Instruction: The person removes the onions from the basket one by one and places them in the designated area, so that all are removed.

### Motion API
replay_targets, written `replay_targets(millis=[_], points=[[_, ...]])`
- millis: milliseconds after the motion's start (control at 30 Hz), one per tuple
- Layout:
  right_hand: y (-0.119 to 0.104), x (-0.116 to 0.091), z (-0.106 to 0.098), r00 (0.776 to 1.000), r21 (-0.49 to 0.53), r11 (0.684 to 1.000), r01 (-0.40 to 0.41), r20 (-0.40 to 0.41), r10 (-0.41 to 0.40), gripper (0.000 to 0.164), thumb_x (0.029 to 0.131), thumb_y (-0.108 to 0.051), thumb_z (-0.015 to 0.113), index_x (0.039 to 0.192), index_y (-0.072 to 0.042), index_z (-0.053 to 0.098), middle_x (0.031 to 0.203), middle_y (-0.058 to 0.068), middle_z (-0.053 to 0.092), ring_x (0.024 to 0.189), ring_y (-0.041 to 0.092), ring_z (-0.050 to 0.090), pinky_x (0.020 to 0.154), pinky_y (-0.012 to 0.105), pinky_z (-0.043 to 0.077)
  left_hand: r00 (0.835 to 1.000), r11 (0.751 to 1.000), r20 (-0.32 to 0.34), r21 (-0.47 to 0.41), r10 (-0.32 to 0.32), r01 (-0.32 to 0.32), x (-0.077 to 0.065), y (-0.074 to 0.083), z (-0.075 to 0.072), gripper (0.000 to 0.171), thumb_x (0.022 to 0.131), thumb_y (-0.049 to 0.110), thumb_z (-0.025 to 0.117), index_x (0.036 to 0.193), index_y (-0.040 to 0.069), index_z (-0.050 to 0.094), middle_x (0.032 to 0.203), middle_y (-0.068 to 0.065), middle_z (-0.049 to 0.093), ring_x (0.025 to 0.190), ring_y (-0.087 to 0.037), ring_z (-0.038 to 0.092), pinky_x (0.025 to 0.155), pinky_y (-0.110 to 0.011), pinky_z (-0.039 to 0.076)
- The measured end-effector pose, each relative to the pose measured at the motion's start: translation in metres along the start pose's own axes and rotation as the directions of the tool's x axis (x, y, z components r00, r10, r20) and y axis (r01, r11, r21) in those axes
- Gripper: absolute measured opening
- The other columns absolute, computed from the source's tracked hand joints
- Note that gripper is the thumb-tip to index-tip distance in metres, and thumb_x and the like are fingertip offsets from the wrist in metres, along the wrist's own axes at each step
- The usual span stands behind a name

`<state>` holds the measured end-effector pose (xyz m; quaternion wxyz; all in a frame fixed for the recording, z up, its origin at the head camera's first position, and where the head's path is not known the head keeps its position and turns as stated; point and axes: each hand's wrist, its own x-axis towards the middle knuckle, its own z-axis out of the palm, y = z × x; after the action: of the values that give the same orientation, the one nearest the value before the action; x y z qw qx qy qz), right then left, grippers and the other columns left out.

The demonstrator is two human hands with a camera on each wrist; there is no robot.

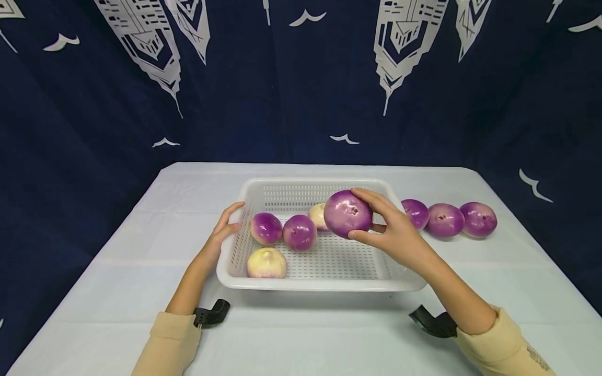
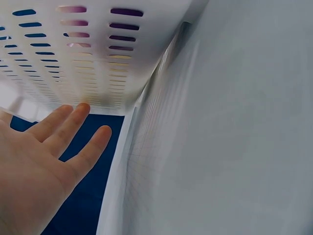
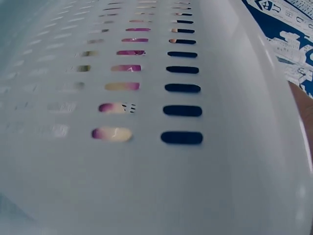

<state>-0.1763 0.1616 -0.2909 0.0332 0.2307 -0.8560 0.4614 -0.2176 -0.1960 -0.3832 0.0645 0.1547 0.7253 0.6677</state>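
My right hand (image 1: 392,235) holds a large purple turnip (image 1: 347,214) between thumb and fingers, raised over the right part of a white slotted basket (image 1: 324,285). At the basket's left rim, my left hand (image 1: 218,237) touches the edge with extended fingers. In the left wrist view, the straight, spread fingers of that hand (image 2: 49,161) lie along the outer slotted wall (image 2: 98,93). Inside the basket are two purple turnips (image 1: 300,233), a cream one (image 1: 266,262) at the front, and another pale one (image 1: 317,215) partly hidden behind the held turnip.
A row of three purple turnips (image 1: 444,220) stands on the white-covered table (image 1: 324,334) right of the basket, the nearest partly covered by my right hand. A dark blue printed cloth (image 1: 282,104) hangs behind. The right wrist view is filled by the basket's slotted wall (image 3: 146,181).
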Motion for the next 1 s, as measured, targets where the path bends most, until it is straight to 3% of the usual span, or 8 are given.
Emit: replay_targets(millis=[233,400,633,1000], points=[[0.003,-0.010,-0.009,0.998,0.019,1.000,-0.011,-0.068,0.012,0.074,0.077,-0.021,0.071,0.140,-0.029,0.033,0.143,0.004,0.032,0.122,0.029,0.042,0.084,0.025,0.050,1.000,1.000,-0.002,-0.004,-0.003,0.003,-0.001,0.003,0.000,0.056,0.089,0.018,0.029,0.143,0.022,0.016,0.144,-0.017,0.021,0.119,-0.039,0.038,0.088,-0.048,0.046],[0.008,-0.019,-0.014,0.992,0.021,0.999,-0.030,-0.125,0.032,0.075,0.077,-0.017,0.071,0.141,-0.025,0.032,0.144,0.009,0.031,0.123,0.035,0.042,0.081,0.022,0.050,1.000,1.000,0.000,-0.013,0.001,-0.001,-0.001,0.003,0.000,0.056,0.089,0.018,0.029,0.143,0.022,0.016,0.144,-0.018,0.021,0.118,-0.037,0.039,0.089,-0.049,0.045],[0.017,-0.028,-0.021,0.979,-0.008,0.998,-0.057,-0.199,0.054,0.074,0.078,-0.015,0.069,0.142,-0.024,0.031,0.140,0.014,0.035,0.124,0.039,0.040,0.080,0.010,0.047,1.000,1.000,-0.007,-0.016,-0.010,0.010,-0.001,0.002,0.002,0.056,0.088,0.018,0.030,0.143,0.022,0.017,0.145,-0.016,0.021,0.120,-0.037,0.037,0.090,-0.050,0.044],[0.037,-0.044,-0.034,0.945,-0.012,0.992,-0.125,-0.307,0.115,0.073,0.081,-0.013,0.066,0.143,-0.026,0.028,0.135,0.016,0.037,0.118,0.019,0.046,0.079,0.001,0.041,1.000,1.000,-0.003,0.000,-0.007,0.007,-0.001,0.002,0.001,0.056,0.088,0.019,0.030,0.143,0.022,0.016,0.145,-0.015,0.019,0.121,-0.038,0.036,0.090,-0.049,0.043]])
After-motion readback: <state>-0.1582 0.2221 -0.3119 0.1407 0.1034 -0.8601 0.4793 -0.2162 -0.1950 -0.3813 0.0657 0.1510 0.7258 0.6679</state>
